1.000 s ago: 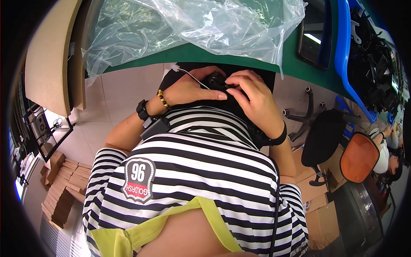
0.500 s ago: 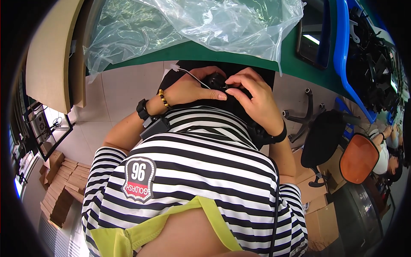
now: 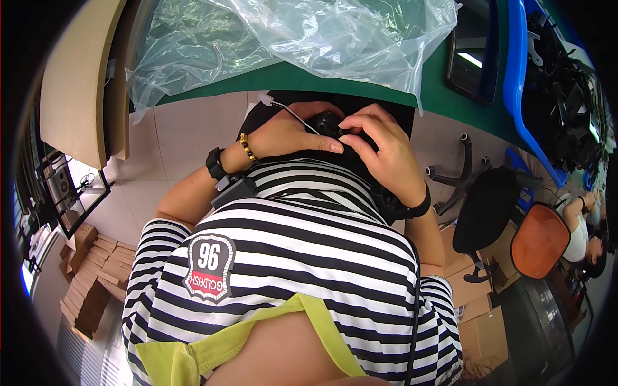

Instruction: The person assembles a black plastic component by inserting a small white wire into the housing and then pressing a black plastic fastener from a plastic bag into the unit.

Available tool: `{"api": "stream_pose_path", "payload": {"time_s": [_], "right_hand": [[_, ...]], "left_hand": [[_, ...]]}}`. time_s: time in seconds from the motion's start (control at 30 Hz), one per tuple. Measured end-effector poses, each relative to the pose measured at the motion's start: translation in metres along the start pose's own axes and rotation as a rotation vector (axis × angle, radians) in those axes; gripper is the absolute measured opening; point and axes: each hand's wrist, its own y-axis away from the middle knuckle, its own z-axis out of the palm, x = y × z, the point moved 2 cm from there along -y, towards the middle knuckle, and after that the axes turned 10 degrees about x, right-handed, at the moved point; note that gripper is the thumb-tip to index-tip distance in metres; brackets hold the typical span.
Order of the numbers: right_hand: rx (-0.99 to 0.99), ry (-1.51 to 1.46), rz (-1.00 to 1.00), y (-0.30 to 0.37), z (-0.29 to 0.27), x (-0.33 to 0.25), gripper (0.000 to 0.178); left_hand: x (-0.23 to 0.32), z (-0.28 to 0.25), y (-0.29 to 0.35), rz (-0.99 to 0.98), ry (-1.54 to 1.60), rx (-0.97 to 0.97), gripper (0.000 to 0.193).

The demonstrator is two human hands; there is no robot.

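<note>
Over my lap, my left hand [image 3: 293, 133] is wrapped round a small rounded black part [image 3: 327, 121], its thumb lying along the near side. A thin cable [image 3: 293, 114] runs out from the part across that hand and ends in a small white plug [image 3: 265, 99]. My right hand [image 3: 381, 143] pinches with thumb and forefinger at the right side of the black part. What sits between those fingertips is too small and dark to make out. Dark cloth behind the hands blends with the part's outline.
Clear plastic sheeting [image 3: 296, 45] covers much of the green table [image 3: 373, 90]. A dark phone-like slab [image 3: 473, 58] lies beside a blue bin [image 3: 513, 83] of black parts [image 3: 560, 103]. Cardboard [image 3: 74, 83] stands at left. Chairs [image 3: 539, 239] and another person [image 3: 576, 225] are at right.
Both hands stay in nearly the same place. My right fingertips have shifted very slightly against the black part, and the person at the far right has moved a little.
</note>
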Motion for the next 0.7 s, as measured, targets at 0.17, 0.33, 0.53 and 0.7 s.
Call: {"api": "stream_pose_path", "payload": {"time_s": [0.17,0.33,0.53,0.7], "right_hand": [[0.027,0.086,-0.051,-0.007,-0.006,-0.006,0.017],[0.014,0.26,-0.109,-0.007,-0.013,-0.019,0.022],[0.03,0.521,-0.205,-0.008,0.006,-0.01,0.029],[0.115,0.658,-0.309,-0.008,0.014,-0.008,0.027]], "left_hand": [[0.003,0.0,-0.004,0.075,-0.016,0.053,0.063],[0.02,0.002,-0.002,0.229,-0.099,0.145,0.06],[0.015,-0.003,-0.001,0.329,-0.058,0.12,0.06],[0.017,-0.003,0.002,0.294,-0.118,0.084,0.063]]}}
